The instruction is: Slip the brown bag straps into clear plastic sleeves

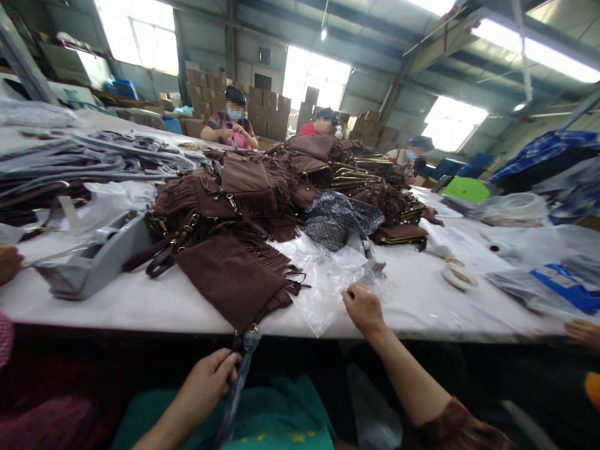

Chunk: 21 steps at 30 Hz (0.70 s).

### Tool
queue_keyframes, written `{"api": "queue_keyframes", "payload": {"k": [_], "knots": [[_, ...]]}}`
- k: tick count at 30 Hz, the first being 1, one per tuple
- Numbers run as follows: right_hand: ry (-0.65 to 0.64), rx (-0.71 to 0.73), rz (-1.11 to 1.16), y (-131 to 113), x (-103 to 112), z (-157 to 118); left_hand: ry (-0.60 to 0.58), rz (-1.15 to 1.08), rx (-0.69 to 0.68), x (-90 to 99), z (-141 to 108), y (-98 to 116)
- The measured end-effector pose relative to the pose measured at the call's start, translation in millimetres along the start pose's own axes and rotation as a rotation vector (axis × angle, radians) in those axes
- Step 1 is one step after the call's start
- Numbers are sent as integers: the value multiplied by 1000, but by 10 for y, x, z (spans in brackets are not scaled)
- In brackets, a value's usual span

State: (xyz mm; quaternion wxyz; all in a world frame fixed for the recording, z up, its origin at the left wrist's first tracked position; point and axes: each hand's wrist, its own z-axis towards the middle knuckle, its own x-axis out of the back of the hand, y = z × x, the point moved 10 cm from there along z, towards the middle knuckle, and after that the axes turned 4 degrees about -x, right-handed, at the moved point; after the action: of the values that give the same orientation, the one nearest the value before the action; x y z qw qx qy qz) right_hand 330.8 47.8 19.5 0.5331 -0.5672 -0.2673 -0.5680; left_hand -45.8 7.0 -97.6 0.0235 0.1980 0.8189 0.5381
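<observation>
A brown fringed bag (229,278) lies flat at the table's front edge, its corner with gold rings pointing toward me. My left hand (213,375) is closed around a dark strap at that corner, just below the edge. Beside those fingers a plastic-wrapped strap (239,381) hangs from a ring down to my lap. Over the table, my right hand (364,307) has its fingers curled together at the edge of a crumpled clear plastic sheet (319,300). What they pinch, if anything, is hidden. Just beyond it stands a metal-edged tool (375,265), partly covered by black-and-white fabric (344,215).
Piled brown fringed bags (253,181) fill the table's middle. A grey tape dispenser (94,256) stands left, near wrapped straps (70,162). A tape roll (458,277) and plastic bags (539,250) lie right. Other people's hands (584,331) show at both sides; co-workers sit across.
</observation>
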Motion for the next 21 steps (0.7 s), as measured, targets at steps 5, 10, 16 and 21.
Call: {"api": "queue_keyframes", "payload": {"k": [5,10,16,21], "knots": [[-352,-289,883,-112,-253,-717,-113,-325,145,-165,-130,47],[-609,-213,1178,-957,-504,-1236,-158,-541,211,-301,-218,166],[-720,-218,1201,-1509,-1002,-1458,-214,-797,219,-415,-321,225],[-656,42,1048,-1743,-951,-1504,-137,-743,177,-369,-325,150]]}}
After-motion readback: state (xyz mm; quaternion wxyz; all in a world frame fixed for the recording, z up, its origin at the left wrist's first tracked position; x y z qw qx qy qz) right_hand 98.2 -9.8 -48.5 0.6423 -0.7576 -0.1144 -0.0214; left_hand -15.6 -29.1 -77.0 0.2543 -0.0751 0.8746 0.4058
